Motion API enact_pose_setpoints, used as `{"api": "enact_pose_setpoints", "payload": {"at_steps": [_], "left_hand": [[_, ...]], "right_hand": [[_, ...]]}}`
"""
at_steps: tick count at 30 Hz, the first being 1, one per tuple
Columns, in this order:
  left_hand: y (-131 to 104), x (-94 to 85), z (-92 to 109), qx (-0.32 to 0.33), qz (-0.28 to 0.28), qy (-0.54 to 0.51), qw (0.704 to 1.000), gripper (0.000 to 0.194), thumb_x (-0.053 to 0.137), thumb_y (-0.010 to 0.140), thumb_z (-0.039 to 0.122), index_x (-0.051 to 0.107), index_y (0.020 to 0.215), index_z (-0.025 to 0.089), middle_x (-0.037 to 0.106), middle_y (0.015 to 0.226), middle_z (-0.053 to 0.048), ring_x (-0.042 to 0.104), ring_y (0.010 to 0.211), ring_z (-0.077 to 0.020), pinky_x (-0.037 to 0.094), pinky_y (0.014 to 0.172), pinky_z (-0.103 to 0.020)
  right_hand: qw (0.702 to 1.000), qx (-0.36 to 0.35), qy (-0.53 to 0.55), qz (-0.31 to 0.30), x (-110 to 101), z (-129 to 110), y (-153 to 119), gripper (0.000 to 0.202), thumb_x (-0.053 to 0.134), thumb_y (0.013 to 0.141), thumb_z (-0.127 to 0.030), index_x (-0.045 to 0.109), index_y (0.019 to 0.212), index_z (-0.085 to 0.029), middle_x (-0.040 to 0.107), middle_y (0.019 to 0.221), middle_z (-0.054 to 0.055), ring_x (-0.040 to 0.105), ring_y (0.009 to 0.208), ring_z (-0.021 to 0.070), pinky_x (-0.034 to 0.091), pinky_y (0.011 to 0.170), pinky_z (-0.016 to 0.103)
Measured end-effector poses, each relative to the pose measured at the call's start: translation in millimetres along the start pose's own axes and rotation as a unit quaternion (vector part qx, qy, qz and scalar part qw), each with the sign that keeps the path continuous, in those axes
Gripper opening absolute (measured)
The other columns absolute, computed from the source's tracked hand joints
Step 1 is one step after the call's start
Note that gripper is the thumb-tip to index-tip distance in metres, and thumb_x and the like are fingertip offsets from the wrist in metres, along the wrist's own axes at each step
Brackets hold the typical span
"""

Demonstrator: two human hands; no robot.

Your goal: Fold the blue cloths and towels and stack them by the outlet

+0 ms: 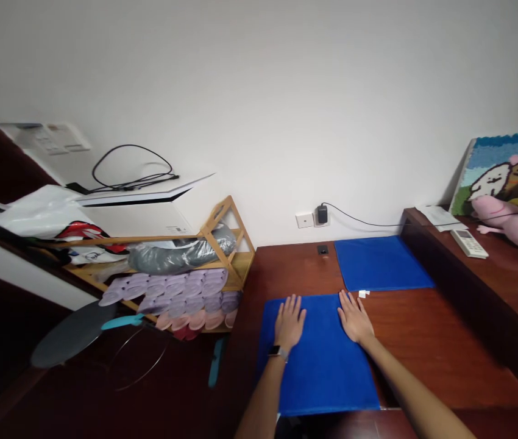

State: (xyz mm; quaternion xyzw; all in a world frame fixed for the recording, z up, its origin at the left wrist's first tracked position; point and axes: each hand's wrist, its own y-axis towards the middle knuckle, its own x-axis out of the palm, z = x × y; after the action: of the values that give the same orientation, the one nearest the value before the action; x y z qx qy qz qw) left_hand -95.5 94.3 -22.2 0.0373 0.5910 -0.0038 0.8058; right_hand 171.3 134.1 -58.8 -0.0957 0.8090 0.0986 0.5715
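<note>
A blue cloth (320, 366) lies flat on the dark red wooden table (432, 347) in front of me. My left hand (289, 321), with a watch on its wrist, rests palm down on the cloth's far left part, fingers spread. Flat on the cloth's far right corner lies my right hand (354, 318), also with fingers apart. Neither hand holds anything. A second blue cloth (380, 262) lies flat farther back, near the wall. A small white tag (363, 294) sits between the two cloths.
A wooden rack (222, 244) at the left holds rows of purple and pink slippers (181, 296) and a grey bag. A charger (322, 214) is plugged into the wall socket. On the raised ledge at right sit a remote (469, 243), papers, a pink plush toy (510, 222) and a picture.
</note>
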Motion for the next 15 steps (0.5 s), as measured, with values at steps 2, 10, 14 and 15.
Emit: {"api": "enact_pose_setpoints", "payload": {"at_steps": [2, 10, 14, 15], "left_hand": [[-5.3, -14.9, -41.1, -0.03, 0.011, 0.012, 0.999, 0.061, 0.031, 0.108, 0.043, 0.04, 0.163, 0.019, 0.037, 0.171, -0.013, 0.028, 0.161, -0.0296, 0.02, 0.131, -0.052], [-10.4, -13.2, -91.7, -0.027, 0.05, 0.013, 0.998, 0.061, 0.03, 0.109, 0.043, 0.036, 0.165, 0.018, 0.036, 0.172, -0.011, 0.029, 0.16, -0.0273, 0.024, 0.13, -0.05], [-7.9, -4.8, -93.1, -0.027, 0.051, 0.047, 0.997, 0.062, 0.028, 0.11, 0.045, 0.032, 0.167, 0.02, 0.036, 0.172, -0.01, 0.028, 0.161, -0.0263, 0.026, 0.13, -0.05], [-7.3, -3.4, -94.1, -0.027, 0.053, 0.056, 0.997, 0.062, 0.028, 0.11, 0.045, 0.031, 0.167, 0.021, 0.036, 0.172, -0.01, 0.028, 0.161, -0.0261, 0.026, 0.13, -0.05]], "right_hand": [[1.0, 0.003, -0.002, 0.002, -0.1, -0.5, -0.8, 0.067, 0.017, 0.108, -0.045, 0.027, 0.168, -0.016, 0.027, 0.174, 0.005, 0.02, 0.163, 0.0258, 0.015, 0.133, 0.052], [0.999, 0.017, -0.033, -0.036, -7.6, -2.3, 1.4, 0.069, 0.015, 0.108, -0.045, 0.023, 0.169, -0.014, 0.023, 0.175, 0.005, 0.018, 0.163, 0.025, 0.015, 0.133, 0.05], [0.997, 0.038, -0.047, -0.049, -7.8, -2.5, -0.4, 0.071, 0.013, 0.108, -0.048, 0.02, 0.169, -0.013, 0.018, 0.176, 0.005, 0.016, 0.164, 0.0238, 0.015, 0.133, 0.049], [0.997, 0.044, -0.05, -0.046, -6.6, -2.4, -1.7, 0.071, 0.012, 0.108, -0.048, 0.02, 0.169, -0.013, 0.018, 0.176, 0.005, 0.015, 0.164, 0.0234, 0.015, 0.133, 0.048]]}}
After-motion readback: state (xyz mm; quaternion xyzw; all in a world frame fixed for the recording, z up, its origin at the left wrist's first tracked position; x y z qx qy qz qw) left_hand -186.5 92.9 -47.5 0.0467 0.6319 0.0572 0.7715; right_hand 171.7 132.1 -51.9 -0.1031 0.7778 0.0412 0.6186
